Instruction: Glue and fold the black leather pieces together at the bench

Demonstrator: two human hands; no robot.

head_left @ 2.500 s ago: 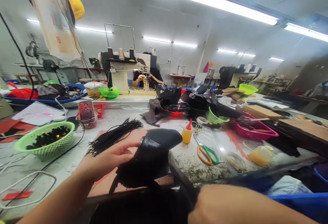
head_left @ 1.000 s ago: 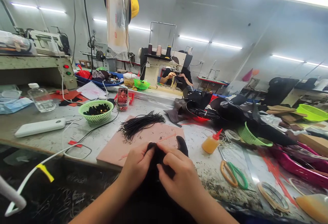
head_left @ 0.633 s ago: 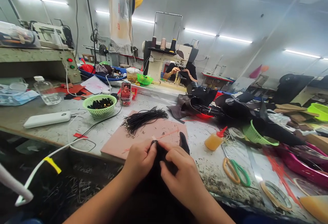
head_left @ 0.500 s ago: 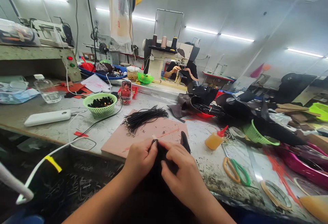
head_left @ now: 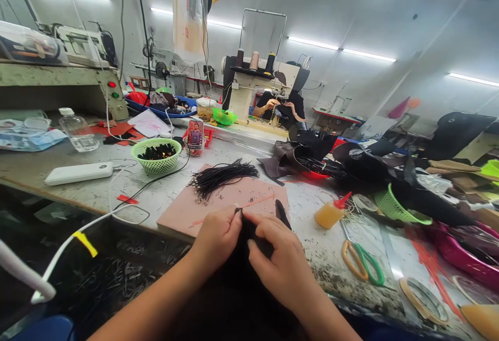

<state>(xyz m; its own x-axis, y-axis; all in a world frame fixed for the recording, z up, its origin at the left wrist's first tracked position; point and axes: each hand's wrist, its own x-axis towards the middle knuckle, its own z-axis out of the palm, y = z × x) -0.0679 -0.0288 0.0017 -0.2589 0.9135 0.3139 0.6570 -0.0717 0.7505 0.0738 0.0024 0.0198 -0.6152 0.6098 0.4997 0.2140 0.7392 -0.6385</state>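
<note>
At the near edge of the pinkish board (head_left: 177, 213), my left hand (head_left: 218, 233) is closed, thumb against forefinger, on a black piece of material (head_left: 245, 229). My right hand (head_left: 283, 260) has its fingers curled on the same piece from the other side, its fingertips close to the left thumb. Most of the piece merges with the dark clothing below, so its shape is hard to make out. Beyond my hands, a bundle of thin black cords (head_left: 224, 177) with small shiny ends lies on the board. A narrow black piece (head_left: 282, 214) rests at the board's right edge.
Left of the board are a green basket (head_left: 156, 159) of small black pieces, a propped phone (head_left: 195, 135) and a white power bank (head_left: 79, 173). On the right lie a glue bottle (head_left: 329, 213), scissors (head_left: 362, 262) and tape rolls (head_left: 424, 300). Someone works at a sewing machine (head_left: 234, 96) behind.
The view has shifted slightly, so the bench appears a little further right. Both hands keep nearly the same hold on the black piece. The picture on the phone screen differs.
</note>
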